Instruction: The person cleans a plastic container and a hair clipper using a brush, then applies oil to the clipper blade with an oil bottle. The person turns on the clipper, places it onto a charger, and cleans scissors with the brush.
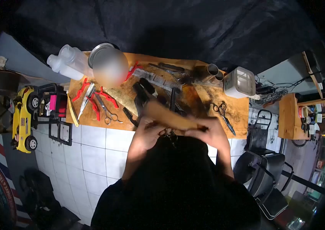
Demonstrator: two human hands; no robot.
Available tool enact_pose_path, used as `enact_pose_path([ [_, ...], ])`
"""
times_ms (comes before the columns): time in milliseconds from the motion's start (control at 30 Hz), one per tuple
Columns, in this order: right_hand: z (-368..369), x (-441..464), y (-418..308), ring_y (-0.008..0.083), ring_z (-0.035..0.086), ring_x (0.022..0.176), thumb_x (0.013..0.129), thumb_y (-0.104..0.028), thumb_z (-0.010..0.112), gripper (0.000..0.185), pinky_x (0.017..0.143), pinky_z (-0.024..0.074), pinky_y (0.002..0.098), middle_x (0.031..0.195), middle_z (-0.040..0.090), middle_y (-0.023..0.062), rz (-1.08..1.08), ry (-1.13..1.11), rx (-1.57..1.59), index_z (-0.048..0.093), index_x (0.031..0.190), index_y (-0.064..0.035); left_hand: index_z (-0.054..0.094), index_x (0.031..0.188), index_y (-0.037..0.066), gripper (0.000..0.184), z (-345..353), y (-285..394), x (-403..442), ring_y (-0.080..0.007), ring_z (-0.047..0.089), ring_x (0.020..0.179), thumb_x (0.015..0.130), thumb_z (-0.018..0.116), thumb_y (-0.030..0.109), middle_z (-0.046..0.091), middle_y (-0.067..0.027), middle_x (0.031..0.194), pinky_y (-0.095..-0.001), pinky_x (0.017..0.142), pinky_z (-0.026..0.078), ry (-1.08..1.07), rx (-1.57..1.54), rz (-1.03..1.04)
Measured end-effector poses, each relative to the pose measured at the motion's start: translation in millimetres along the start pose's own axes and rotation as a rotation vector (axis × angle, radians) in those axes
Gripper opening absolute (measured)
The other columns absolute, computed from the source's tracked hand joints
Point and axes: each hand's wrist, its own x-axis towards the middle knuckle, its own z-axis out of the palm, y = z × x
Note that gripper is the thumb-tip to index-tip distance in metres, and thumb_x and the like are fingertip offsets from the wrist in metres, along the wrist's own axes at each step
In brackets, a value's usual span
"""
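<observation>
In front of my body, a tan-brown elongated piece (170, 117), smeared by motion, lies between my hands. My right hand (211, 132) is closed around its right end. My left hand (147, 133) is closed beneath its left end, fingertips at the ring handles of a pair of scissors (168, 132); the blades are hidden. Just beyond are a black-handled tool (141, 94) and a grey comb (158, 79). Another pair of scissors (223, 115) lies to the right of my right hand.
On the wooden tabletop (241, 105) are red clips (81, 91), more scissors (106, 109), a yellow razor (72, 111), spray bottles (68, 63), a blurred round object (110, 68) and a clear container (241, 82). A black chair (264, 180) stands right; a yellow toy car (24, 119) is left.
</observation>
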Motion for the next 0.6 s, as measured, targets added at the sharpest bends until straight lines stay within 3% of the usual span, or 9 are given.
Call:
enact_pose_path([
  [33,1.8,3.4,3.5,0.0157,0.067,0.081,0.074,-0.019,0.079,0.045,0.076,0.0501,0.0284,0.093,0.07,0.0187,-0.022,0.131,0.043,0.066,0.112,0.0024,0.057,0.123,-0.003,0.032,-3.3,8.5,-0.2,-0.0171,0.063,0.095,0.092,0.057,0.003,0.064,-0.0139,0.112,-0.0287,0.082,0.053,0.02,0.209,-0.144],
  [133,0.5,15.4,2.2,0.0122,0.064,0.078,0.076,-0.011,0.076,0.04,0.072,0.0497,0.0276,0.087,0.071,0.0158,-0.033,0.475,-0.129,0.064,0.11,0.0073,0.059,0.118,-0.003,0.027,21.0,21.7,-0.9,-0.0179,0.064,0.092,0.092,0.057,0.002,0.064,-0.0131,0.107,-0.0293,0.082,0.054,0.165,-0.017,-0.157],
  [267,-4.0,6.7,-0.4,0.0139,0.067,0.083,0.075,-0.012,0.077,0.043,0.078,0.0517,0.0307,0.096,0.07,0.0201,0.087,0.341,0.061,0.064,0.111,0.0059,0.054,0.125,-0.003,0.034,10.4,6.3,6.0,-0.017,0.064,0.093,0.092,0.057,0.002,0.064,-0.012,0.107,-0.0281,0.086,0.052,0.117,-0.134,-0.037],
  [333,-16.8,-2.6,-11.1,0.0174,0.068,0.092,0.074,-0.019,0.079,0.044,0.085,0.0501,0.0309,0.104,0.069,0.0167,0.079,-0.016,0.019,0.066,0.111,0.001,0.05,0.129,-0.003,0.04,-14.2,-12.1,10.5,-0.017,0.063,0.097,0.091,0.059,0.002,0.062,-0.0124,0.11,-0.0284,0.089,0.051,0.002,-0.172,0.052],
  [400,-16.0,-2.2,-16.6,0.02,0.067,0.099,0.072,-0.023,0.081,0.039,0.09,0.0477,0.0299,0.107,0.069,0.0123,0.02,-0.223,0.075,0.07,0.105,-0.0044,0.048,0.131,-0.003,0.043,5.8,0.9,13.9,-0.0171,0.062,0.1,0.091,0.06,0.003,0.061,-0.0125,0.113,-0.0288,0.09,0.05,0.123,-0.212,0.016],
  [467,-11.8,-0.7,-12.7,0.0195,0.068,0.095,0.072,-0.022,0.081,0.035,0.088,0.0487,0.0291,0.104,0.07,0.0141,0.009,-0.171,0.065,0.072,0.1,-0.0033,0.049,0.13,-0.003,0.041,12.8,5.5,14.8,-0.0167,0.06,0.105,0.09,0.06,0.004,0.06,-0.0119,0.116,-0.0284,0.091,0.049,0.187,-0.182,-0.01],
  [500,-12.7,0.0,-9.5,0.0192,0.069,0.093,0.072,-0.022,0.081,0.035,0.087,0.0489,0.0287,0.102,0.07,0.0146,0.041,-0.132,0.062,0.072,0.099,-0.003,0.048,0.13,-0.003,0.041,9.1,3.6,10.3,-0.0169,0.061,0.102,0.091,0.058,0.002,0.062,-0.012,0.113,-0.0292,0.089,0.051,0.062,-0.347,0.059],
  [567,-12.8,4.4,-4.5,0.0191,0.07,0.081,0.074,-0.021,0.079,0.032,0.075,0.0518,0.029,0.091,0.071,0.0151,0.061,0.136,-0.066,0.072,0.097,-0.0003,0.047,0.13,-0.005,0.041,-11.7,4.5,8.9,-0.0182,0.063,0.1,0.091,0.057,0.001,0.063,-0.0141,0.111,-0.0306,0.087,0.053,-0.081,0.176,-0.11],
  [600,-12.8,6.2,-5.4,0.0198,0.07,0.078,0.074,-0.021,0.079,0.033,0.072,0.0519,0.0295,0.089,0.071,0.0159,0.144,0.226,-0.087,0.071,0.097,0.0006,0.048,0.129,-0.006,0.039,-3.3,9.5,7.3,-0.0181,0.063,0.099,0.091,0.057,0.0,0.064,-0.0141,0.11,-0.0304,0.086,0.054,-0.016,0.105,-0.124],
])
